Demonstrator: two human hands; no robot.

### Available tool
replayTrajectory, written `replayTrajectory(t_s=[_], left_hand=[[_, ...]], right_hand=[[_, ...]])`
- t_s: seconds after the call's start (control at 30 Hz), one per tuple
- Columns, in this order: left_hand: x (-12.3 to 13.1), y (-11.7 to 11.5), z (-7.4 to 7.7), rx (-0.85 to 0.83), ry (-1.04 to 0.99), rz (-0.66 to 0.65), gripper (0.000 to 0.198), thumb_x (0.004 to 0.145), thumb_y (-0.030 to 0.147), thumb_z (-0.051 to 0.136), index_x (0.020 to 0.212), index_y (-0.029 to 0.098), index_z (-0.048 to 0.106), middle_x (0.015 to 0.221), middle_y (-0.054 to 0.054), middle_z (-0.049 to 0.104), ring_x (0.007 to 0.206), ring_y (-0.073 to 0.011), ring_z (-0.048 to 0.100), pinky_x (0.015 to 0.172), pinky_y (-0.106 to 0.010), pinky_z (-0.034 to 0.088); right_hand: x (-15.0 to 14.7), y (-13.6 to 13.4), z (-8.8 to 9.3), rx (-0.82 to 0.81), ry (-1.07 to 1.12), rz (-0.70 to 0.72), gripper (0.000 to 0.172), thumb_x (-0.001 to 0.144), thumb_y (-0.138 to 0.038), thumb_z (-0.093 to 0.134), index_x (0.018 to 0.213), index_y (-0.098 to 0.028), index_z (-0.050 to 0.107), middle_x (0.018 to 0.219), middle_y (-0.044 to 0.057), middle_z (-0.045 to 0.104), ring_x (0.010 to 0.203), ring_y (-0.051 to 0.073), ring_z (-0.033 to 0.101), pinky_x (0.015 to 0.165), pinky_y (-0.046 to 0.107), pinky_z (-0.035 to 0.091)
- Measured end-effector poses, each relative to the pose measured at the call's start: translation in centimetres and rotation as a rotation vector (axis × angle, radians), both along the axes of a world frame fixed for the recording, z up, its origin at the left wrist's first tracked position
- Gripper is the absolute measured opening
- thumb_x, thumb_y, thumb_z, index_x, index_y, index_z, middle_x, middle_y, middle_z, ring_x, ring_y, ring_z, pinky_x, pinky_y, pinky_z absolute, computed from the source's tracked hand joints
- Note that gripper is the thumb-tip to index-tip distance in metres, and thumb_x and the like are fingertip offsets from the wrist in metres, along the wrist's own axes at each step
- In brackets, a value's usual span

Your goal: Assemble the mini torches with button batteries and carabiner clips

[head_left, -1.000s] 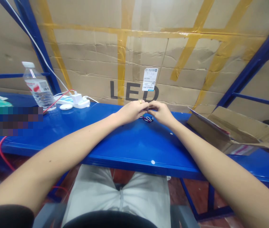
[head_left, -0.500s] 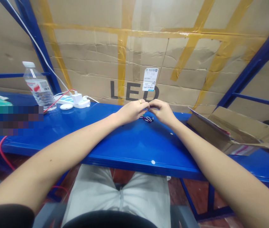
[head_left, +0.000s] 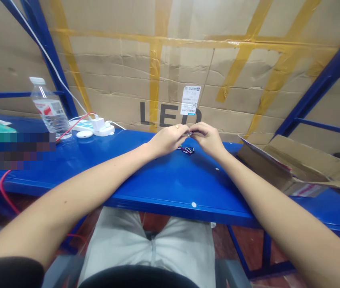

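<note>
My left hand (head_left: 169, 139) and my right hand (head_left: 206, 139) meet fingertip to fingertip above the blue shelf (head_left: 164, 180), near its far edge. Both pinch a small metal piece, apparently a paper clip (head_left: 189, 135), between thumbs and forefingers. A gold ring sits on a left finger. Just below the hands a small cluster of coloured paper clips (head_left: 186, 150) lies on the shelf. Both forearms stretch across the shelf from my lap.
A clear water bottle (head_left: 50, 109) stands at the left. A white power strip (head_left: 95, 127) with red and white cables and a white round puck (head_left: 84, 134) lie beside it. An open cardboard box (head_left: 293, 164) rests at the right. A taped "LED" carton wall (head_left: 170, 80) stands behind.
Both hands have risen slightly off the shelf, still pinched together on the small clip. Nothing else has moved.
</note>
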State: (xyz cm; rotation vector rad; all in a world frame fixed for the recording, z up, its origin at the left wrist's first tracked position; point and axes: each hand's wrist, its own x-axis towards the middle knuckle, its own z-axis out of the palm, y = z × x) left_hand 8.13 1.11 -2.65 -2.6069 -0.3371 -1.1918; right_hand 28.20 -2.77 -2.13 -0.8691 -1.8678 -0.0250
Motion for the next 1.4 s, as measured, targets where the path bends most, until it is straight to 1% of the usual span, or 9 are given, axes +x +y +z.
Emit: replayTrajectory(t_s=[0.2, 0.37, 0.5, 0.6, 0.73, 0.97, 1.07, 1.23, 1.4], left_hand=[[0.0, 0.2, -0.2, -0.059, 0.018, -0.019, 0.011, 0.095, 0.018, 0.055, 0.104, 0.015, 0.060, 0.094, -0.009, 0.069, 0.088, -0.0189, 0.067, 0.079, -0.032, 0.052], [-0.1, 0.3, 0.0, -0.051, 0.049, -0.054, 0.008, 0.095, 0.015, 0.054, 0.101, 0.016, 0.060, 0.091, -0.007, 0.068, 0.083, -0.0168, 0.065, 0.074, -0.029, 0.050], [-0.1, 0.3, 0.2, -0.048, 0.081, -0.057, 0.005, 0.095, 0.015, 0.052, 0.095, 0.017, 0.058, 0.083, -0.004, 0.065, 0.077, -0.0153, 0.062, 0.068, -0.026, 0.047], [-0.2, 0.2, 0.3, -0.046, 0.086, -0.053, 0.004, 0.095, 0.016, 0.053, 0.094, 0.016, 0.057, 0.083, -0.004, 0.064, 0.077, -0.0157, 0.062, 0.068, -0.027, 0.046], [-0.2, 0.3, 0.2, -0.050, 0.091, -0.038, 0.004, 0.095, 0.019, 0.053, 0.096, 0.017, 0.057, 0.083, -0.004, 0.064, 0.078, -0.0165, 0.062, 0.068, -0.027, 0.045], [-0.2, 0.3, 0.2, -0.039, 0.097, -0.003, 0.006, 0.094, 0.020, 0.055, 0.099, 0.016, 0.057, 0.085, -0.005, 0.064, 0.078, -0.0176, 0.063, 0.068, -0.029, 0.046], [-0.2, 0.1, 0.3, -0.045, 0.084, -0.010, 0.006, 0.094, 0.020, 0.056, 0.099, 0.016, 0.057, 0.086, -0.005, 0.065, 0.079, -0.0179, 0.063, 0.070, -0.029, 0.047], [-0.2, -0.2, 0.4, -0.067, 0.055, -0.073, 0.005, 0.094, 0.020, 0.056, 0.099, 0.017, 0.055, 0.087, -0.005, 0.066, 0.080, -0.0166, 0.064, 0.071, -0.029, 0.048], [-0.1, -0.6, 0.5, -0.118, 0.028, -0.100, 0.008, 0.094, 0.022, 0.059, 0.100, 0.018, 0.054, 0.087, -0.004, 0.067, 0.080, -0.0157, 0.065, 0.073, -0.028, 0.049]], right_hand=[[-0.3, 0.0, -0.4, -0.005, -0.074, 0.029, 0.022, 0.078, -0.009, 0.059, 0.083, -0.023, 0.075, 0.091, 0.005, 0.071, 0.089, 0.022, 0.067, 0.086, 0.039, 0.052], [-0.4, -0.3, 0.0, 0.070, -0.149, -0.009, 0.025, 0.080, -0.008, 0.056, 0.084, -0.024, 0.075, 0.095, 0.005, 0.072, 0.093, 0.023, 0.066, 0.086, 0.041, 0.053], [-0.5, -0.7, 0.4, 0.149, -0.241, -0.027, 0.033, 0.079, -0.004, 0.053, 0.096, -0.025, 0.072, 0.102, 0.006, 0.072, 0.101, 0.027, 0.064, 0.091, 0.045, 0.052], [-0.4, -0.8, 0.6, 0.159, -0.269, -0.045, 0.040, 0.078, -0.002, 0.051, 0.108, -0.023, 0.067, 0.104, 0.008, 0.071, 0.102, 0.027, 0.063, 0.091, 0.046, 0.052], [-0.3, -0.9, 0.7, 0.203, -0.311, -0.037, 0.039, 0.081, -0.001, 0.048, 0.111, -0.023, 0.063, 0.108, 0.009, 0.069, 0.104, 0.026, 0.062, 0.092, 0.045, 0.052], [-0.5, -1.2, 1.2, 0.275, -0.411, -0.025, 0.033, 0.088, -0.002, 0.044, 0.107, -0.023, 0.061, 0.107, 0.010, 0.068, 0.108, 0.026, 0.060, 0.090, 0.044, 0.052], [-0.3, -1.1, 1.2, 0.275, -0.371, -0.028, 0.031, 0.085, -0.001, 0.045, 0.101, -0.023, 0.061, 0.102, 0.009, 0.069, 0.102, 0.025, 0.060, 0.088, 0.043, 0.052], [0.0, -0.9, 1.1, 0.198, -0.262, -0.031, 0.028, 0.076, 0.000, 0.050, 0.087, -0.023, 0.061, 0.092, 0.006, 0.069, 0.092, 0.024, 0.062, 0.083, 0.041, 0.051], [0.1, -0.9, 1.1, 0.182, -0.208, -0.046, 0.026, 0.075, -0.002, 0.052, 0.086, -0.023, 0.061, 0.091, 0.005, 0.069, 0.091, 0.023, 0.063, 0.084, 0.040, 0.051]])
